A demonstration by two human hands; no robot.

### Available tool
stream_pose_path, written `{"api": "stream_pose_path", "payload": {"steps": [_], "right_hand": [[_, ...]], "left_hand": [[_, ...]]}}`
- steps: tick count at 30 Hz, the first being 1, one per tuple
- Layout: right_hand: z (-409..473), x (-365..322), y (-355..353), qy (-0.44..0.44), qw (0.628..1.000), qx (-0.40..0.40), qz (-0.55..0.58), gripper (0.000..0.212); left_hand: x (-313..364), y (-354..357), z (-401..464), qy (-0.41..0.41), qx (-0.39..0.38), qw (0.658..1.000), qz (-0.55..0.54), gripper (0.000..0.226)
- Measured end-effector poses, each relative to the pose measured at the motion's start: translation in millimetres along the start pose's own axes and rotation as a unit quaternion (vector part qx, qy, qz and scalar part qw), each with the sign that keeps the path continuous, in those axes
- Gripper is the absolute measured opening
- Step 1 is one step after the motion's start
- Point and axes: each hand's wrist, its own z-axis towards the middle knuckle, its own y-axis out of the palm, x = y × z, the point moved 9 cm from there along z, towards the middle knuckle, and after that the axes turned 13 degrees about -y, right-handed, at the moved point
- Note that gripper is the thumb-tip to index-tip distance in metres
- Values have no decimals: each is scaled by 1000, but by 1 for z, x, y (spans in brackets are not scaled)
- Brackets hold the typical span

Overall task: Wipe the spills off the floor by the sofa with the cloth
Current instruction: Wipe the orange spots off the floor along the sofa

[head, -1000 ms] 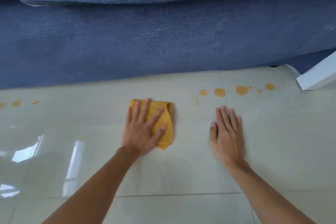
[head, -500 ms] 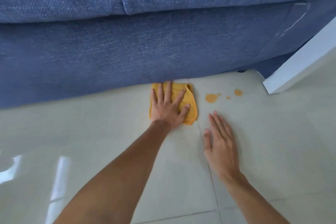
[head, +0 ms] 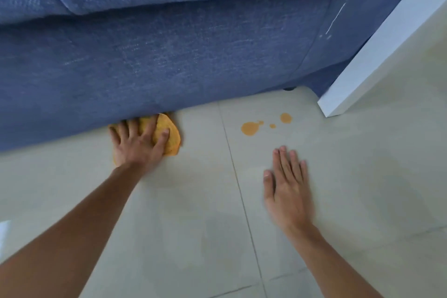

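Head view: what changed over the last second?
The left hand pushed the cloth forward to the sofa base, over the nearer orange drops, now gone. The right hand stayed flat on the floor. The spills further right remain unwiped.

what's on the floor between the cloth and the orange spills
Only bare tile, crossed by one grout line. The head view shows nothing else between the cloth and the spills.

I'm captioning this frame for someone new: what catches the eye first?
The orange spills on the pale floor, right of the grout line near the blue sofa. Then the left hand pressing the yellow cloth against the sofa's base, while the right hand lies flat, empty.
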Motion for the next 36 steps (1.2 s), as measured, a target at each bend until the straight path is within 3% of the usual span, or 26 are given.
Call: {"api": "stream_pose_path", "payload": {"steps": [3,8,11,14,16,20,23,26,32,36], "right_hand": [[1,1,-2,-10,1000,-1,9,55],[-1,15,-18,-35,996,36,72,53],[-4,38,-25,-8,998,50,44,52],[-7,60,-19,43,999,10,14,59],[-10,64,-13,52,998,-15,6,62],[-10,61,-11,56,998,-17,-5,62],[-11,60,-12,53,998,-11,-17,60],[-12,62,-13,48,999,2,-8,57],[-10,71,-29,26,993,60,94,55],[-10,105,-35,56,996,58,33,54]], "left_hand": [[65,-2,9,10,-15,1000,1,69],[156,5,-54,142,-21,990,19,70],[168,13,-121,258,-16,966,28,66],[130,20,-168,329,-7,943,43,64],[85,21,-161,311,0,949,50,63],[20,9,-93,150,2,989,21,68],[32,1,-46,59,-7,998,0,74],[97,0,-22,50,-8,999,11,75],[264,11,-80,242,-23,970,34,69],[250,20,-147,379,-7,924,51,65]]}}
